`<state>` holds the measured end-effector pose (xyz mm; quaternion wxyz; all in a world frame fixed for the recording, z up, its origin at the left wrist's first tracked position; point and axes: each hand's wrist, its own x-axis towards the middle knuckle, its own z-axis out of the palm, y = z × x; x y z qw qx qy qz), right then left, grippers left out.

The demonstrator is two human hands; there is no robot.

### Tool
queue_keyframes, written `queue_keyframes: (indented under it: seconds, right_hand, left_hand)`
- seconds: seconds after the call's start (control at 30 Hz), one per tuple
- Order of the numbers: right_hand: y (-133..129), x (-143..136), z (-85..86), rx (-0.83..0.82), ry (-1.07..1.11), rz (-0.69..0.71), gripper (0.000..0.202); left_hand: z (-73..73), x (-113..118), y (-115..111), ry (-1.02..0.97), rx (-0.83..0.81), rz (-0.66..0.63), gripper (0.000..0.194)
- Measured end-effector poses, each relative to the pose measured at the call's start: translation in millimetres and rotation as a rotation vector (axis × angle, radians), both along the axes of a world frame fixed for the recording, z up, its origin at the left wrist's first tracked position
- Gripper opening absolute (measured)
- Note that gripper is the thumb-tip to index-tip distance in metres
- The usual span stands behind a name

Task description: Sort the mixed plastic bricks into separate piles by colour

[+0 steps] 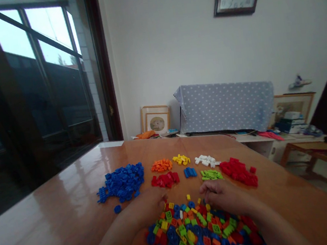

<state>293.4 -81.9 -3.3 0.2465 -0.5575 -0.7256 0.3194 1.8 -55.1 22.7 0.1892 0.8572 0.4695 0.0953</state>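
A mixed pile of toy building bricks (192, 231) in blue, red, orange, green and yellow lies at the near edge of the table. At its far left edge is my left hand (151, 202), its fingers curled down and mostly hidden behind the back of the hand. A bit of red shows by those fingertips; whether it is held I cannot tell. My right hand (219, 194) is over the pile's far right edge, fingers curled and closed, what is in them hidden. Between both hands stands a small yellow brick (188, 197).
Beyond my hands sit sorted heaps: blue bricks (124, 182), orange bricks (161, 165), yellow bricks (181, 159), white bricks (206, 160), dark red bricks (165, 180), blue pieces (189, 172), lime green bricks (211, 175) and red bricks (238, 172). A round blue piece (117, 209) lies alone on the wooden table (72, 207).
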Motion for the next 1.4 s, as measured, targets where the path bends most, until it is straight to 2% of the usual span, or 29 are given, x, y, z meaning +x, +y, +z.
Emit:
queue_keyframes:
  seconds: [0.17, 0.37, 0.53, 0.77, 1.0, 1.13, 1.3, 1.4]
  right_hand:
    - [3.5, 11.5, 0.3, -0.089, 0.151, -0.026, 0.017]
    - [6.8, 34.0, 6.4, -0.044, 0.194, -0.118, 0.020]
    - [11.1, 42.0, 6.1, 0.079, 0.221, -0.219, 0.022]
    - [13.6, 47.6, 9.3, 0.163, 0.191, -0.362, 0.024]
    - [15.2, 46.9, 7.1, 0.252, 0.183, -0.422, 0.031]
    - [16.7, 39.1, 4.3, 0.319, 0.196, -0.451, 0.036]
    - [9.5, 25.4, 13.6, 0.378, 0.225, -0.482, 0.041]
    - [5.0, 19.6, 21.2, 0.393, 0.196, -0.493, 0.040]
  left_hand:
    - [-4.0, -0.4, -0.1, -0.060, -0.023, -0.068, 0.025]
    - [-7.0, -3.6, 4.8, -0.073, 0.044, -0.070, 0.025]
    - [-3.0, -5.7, 8.7, -0.087, 0.096, -0.059, 0.022]
    - [0.7, -14.2, 19.3, -0.086, 0.166, 0.075, 0.021]
    - [2.2, -18.3, 23.0, -0.154, 0.233, 0.204, 0.018]
    - [1.2, -23.8, 30.9, -0.387, 0.223, 0.299, 0.017]
    - [6.8, -35.3, 42.6, -0.975, 0.262, 0.553, 0.020]
    - [15.2, -42.4, 43.0, -1.222, 0.277, 0.635, 0.025]
